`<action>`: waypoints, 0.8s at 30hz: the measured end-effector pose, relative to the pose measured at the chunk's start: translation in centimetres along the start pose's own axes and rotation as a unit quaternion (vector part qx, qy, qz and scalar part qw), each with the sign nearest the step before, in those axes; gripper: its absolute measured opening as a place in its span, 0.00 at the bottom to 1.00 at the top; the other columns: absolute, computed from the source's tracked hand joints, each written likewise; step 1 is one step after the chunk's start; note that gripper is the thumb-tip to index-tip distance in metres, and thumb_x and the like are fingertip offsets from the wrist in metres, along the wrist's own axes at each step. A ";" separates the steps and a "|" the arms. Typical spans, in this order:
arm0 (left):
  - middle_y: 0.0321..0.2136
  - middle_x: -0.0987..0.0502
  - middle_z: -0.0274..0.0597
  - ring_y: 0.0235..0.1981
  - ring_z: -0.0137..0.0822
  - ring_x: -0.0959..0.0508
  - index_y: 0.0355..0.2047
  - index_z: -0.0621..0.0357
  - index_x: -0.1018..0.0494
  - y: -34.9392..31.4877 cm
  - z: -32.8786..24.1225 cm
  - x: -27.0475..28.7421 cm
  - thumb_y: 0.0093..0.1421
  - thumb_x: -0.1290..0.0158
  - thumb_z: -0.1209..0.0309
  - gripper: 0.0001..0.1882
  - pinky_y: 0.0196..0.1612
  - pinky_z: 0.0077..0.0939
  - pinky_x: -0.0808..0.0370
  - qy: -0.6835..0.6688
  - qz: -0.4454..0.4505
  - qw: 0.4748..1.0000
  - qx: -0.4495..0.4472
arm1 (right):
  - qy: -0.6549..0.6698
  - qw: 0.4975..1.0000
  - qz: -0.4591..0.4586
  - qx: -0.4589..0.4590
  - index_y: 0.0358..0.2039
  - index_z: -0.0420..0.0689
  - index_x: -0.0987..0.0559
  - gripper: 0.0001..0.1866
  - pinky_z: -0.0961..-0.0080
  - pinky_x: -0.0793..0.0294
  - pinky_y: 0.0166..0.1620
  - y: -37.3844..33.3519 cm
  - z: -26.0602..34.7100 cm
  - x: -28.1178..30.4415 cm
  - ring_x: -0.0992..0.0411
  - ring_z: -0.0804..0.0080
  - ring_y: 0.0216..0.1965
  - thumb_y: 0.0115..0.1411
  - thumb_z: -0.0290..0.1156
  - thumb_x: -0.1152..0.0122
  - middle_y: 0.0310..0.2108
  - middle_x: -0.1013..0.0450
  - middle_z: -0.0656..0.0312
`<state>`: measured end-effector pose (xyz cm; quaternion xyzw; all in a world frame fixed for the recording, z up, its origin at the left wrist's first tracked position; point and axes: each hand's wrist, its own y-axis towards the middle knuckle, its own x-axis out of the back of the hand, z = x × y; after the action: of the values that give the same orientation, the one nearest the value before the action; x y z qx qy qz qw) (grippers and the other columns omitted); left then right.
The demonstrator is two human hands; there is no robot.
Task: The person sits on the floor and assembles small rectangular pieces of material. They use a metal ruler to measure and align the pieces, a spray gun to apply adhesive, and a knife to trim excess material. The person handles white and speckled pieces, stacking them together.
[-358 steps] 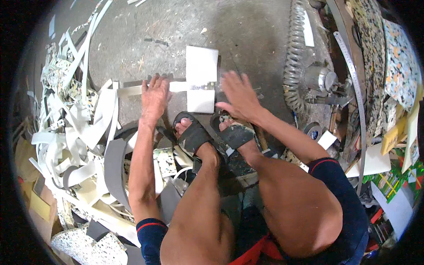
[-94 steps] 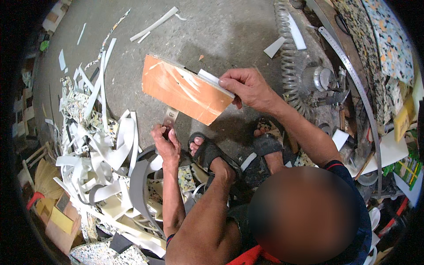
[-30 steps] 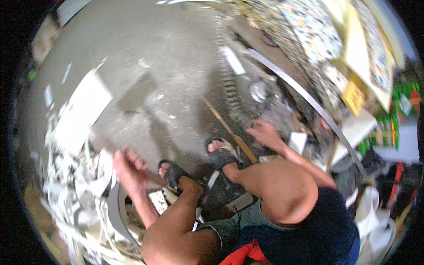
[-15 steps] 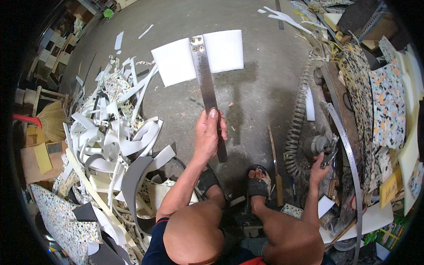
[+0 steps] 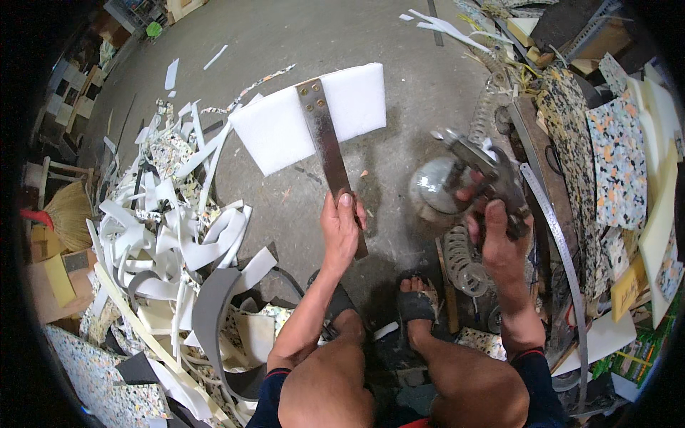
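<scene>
My left hand (image 5: 340, 232) is closed around the lower part of a flat metal bar (image 5: 328, 150), thumb on top. A wide white foam piece (image 5: 360, 100) lies behind the bar's far end, where several screws or rivets show. My right hand (image 5: 499, 250) grips a metal spray gun (image 5: 492, 167), held up right of the bar. Its round cup (image 5: 434, 187) points left toward the middle, smeared a little by motion. Below the gun hangs a clear coiled air hose (image 5: 464, 267). The gun and the foam are apart.
Foam offcuts (image 5: 168, 235) pile up on the left beside a straw broom (image 5: 71, 214). Speckled foam sheets (image 5: 622, 171) lean on the right, near a bent metal ruler (image 5: 553, 214). A wooden-handled blade (image 5: 448, 296) lies by my right sandal (image 5: 417, 303).
My right hand has lifted the spray gun from the floor at the right and brought it up and leftward. My left hand has lowered the bar slightly, and the foam has tilted.
</scene>
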<state>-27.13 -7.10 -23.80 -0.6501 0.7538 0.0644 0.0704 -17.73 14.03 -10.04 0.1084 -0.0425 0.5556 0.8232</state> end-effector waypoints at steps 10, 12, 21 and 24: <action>0.21 0.31 0.38 0.19 0.28 0.31 0.43 0.59 0.36 0.3 0.5 1.7 0.75 0.58 0.51 0.20 0.23 0.24 0.30 -0.018 -0.038 0.999 -0.010 | 0.003 0.999 0.045 -0.015 0.48 0.40 0.19 0.26 0.85 0.41 0.23 3.0 2.4 -5.5 0.38 0.86 0.22 0.72 0.52 0.48 0.31 0.24 0.68; 0.21 0.31 0.37 0.19 0.28 0.31 0.43 0.58 0.36 0.3 0.4 1.7 0.75 0.58 0.51 0.20 0.23 0.24 0.30 -0.023 -0.040 0.999 -0.011 | -0.002 0.999 0.045 -0.004 0.48 0.40 0.19 0.26 0.85 0.41 0.23 3.2 2.0 -5.7 0.38 0.86 0.22 0.71 0.52 0.47 0.30 0.24 0.68; 0.23 0.31 0.35 0.21 0.25 0.31 0.40 0.59 0.36 0.1 0.5 2.5 0.75 0.60 0.53 0.19 0.25 0.22 0.31 -0.002 -0.061 0.998 0.008 | 0.055 0.995 0.069 -0.047 0.50 0.41 0.21 0.27 0.85 0.42 0.23 2.4 2.6 -6.1 0.38 0.86 0.22 0.70 0.54 0.45 0.35 0.23 0.67; 0.23 0.30 0.36 0.20 0.27 0.30 0.41 0.59 0.35 -0.1 1.3 2.7 0.75 0.59 0.53 0.19 0.24 0.23 0.30 0.027 -0.058 0.998 -0.009 | 0.026 0.997 0.069 -0.038 0.50 0.41 0.21 0.27 0.85 0.41 0.23 3.0 2.4 -6.2 0.38 0.87 0.22 0.70 0.54 0.46 0.34 0.23 0.67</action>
<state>-27.44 -9.54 -25.55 -0.6952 0.7155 0.0497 0.0479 -22.69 8.98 -8.51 0.0589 -0.0493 0.6116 0.7874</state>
